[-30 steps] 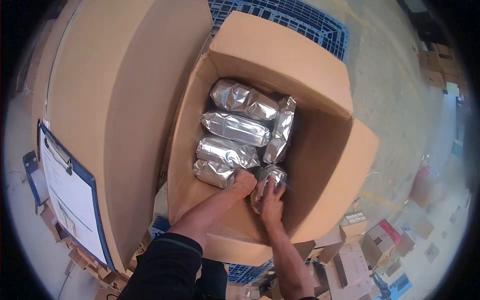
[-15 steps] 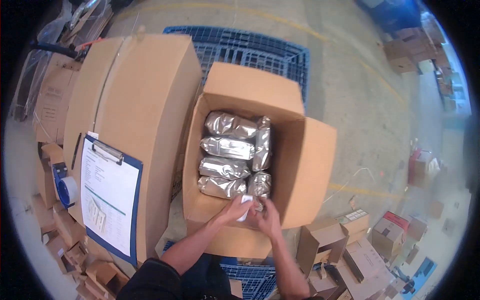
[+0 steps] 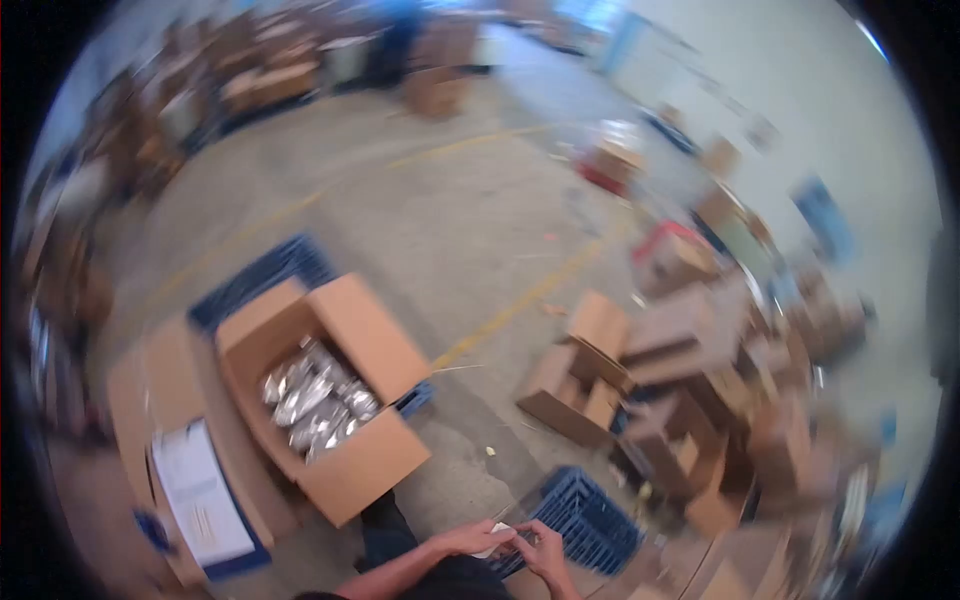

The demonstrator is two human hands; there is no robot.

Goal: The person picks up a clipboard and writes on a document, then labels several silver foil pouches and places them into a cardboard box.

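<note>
My left hand (image 3: 468, 538) and my right hand (image 3: 543, 550) are together at the bottom centre, fingers closed around a small white item (image 3: 497, 538). The view is blurred, so what the item is cannot be made out. To the left of my hands stands an open cardboard box (image 3: 370, 465) with several silver foil packs (image 3: 318, 395) inside. Beside it, on a large closed carton (image 3: 185, 385), lies a clipboard with printed sheets (image 3: 203, 492). A blue tape dispenser (image 3: 153, 530) sits at the clipboard's left.
A blue pallet (image 3: 590, 525) is just right of my hands, and another blue pallet (image 3: 262, 280) shows behind the open box. Many empty, opened cartons (image 3: 575, 390) are piled on the right. A yellow line (image 3: 500, 318) crosses the floor.
The view has swung to the right, so the open box and clipboard now appear further left and lower. My hands have moved away from the box, still with the white item.
</note>
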